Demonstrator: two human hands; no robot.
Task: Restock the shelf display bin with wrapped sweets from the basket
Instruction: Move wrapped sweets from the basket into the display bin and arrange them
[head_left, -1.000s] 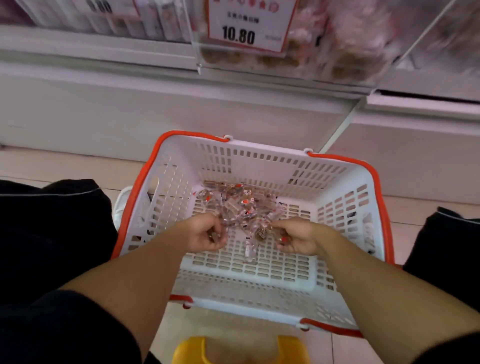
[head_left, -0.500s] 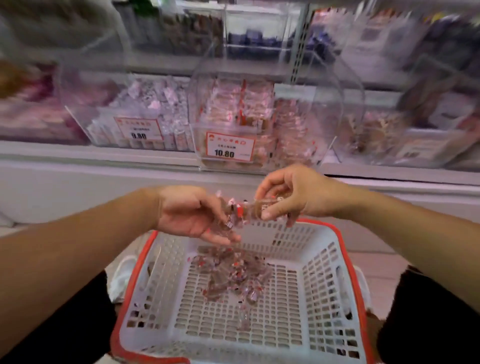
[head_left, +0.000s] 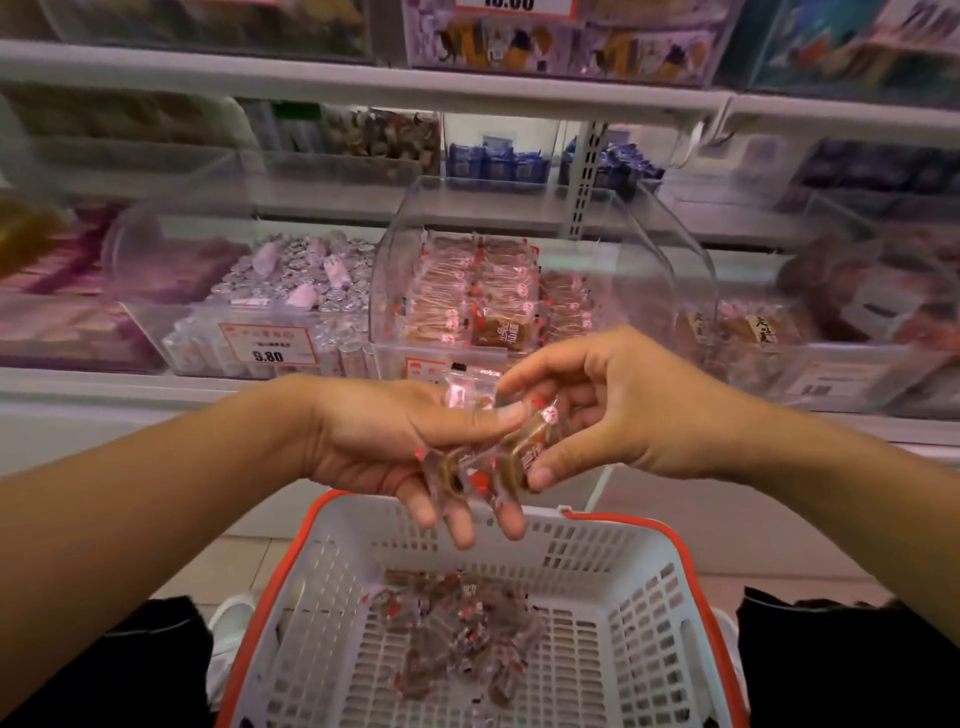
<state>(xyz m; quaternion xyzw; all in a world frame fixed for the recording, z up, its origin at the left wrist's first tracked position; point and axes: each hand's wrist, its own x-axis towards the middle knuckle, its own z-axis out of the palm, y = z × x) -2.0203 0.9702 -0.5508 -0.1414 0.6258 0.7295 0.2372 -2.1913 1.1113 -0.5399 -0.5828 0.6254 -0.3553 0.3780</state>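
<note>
My hands have risen from the basket (head_left: 644, 587) to mid-frame. My left hand (head_left: 395, 447) cups wrapped sweets (head_left: 483, 467) with loosely curled fingers; my right hand (head_left: 618, 410) pinches one. Next comes the display bin (head_left: 613, 249) above.

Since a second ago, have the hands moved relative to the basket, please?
Yes. The left hand and right hand were down inside the basket; now they are above its far rim, holding sweets before the bin.

Head view, forward-down, near hands (head_left: 467, 441)
</note>
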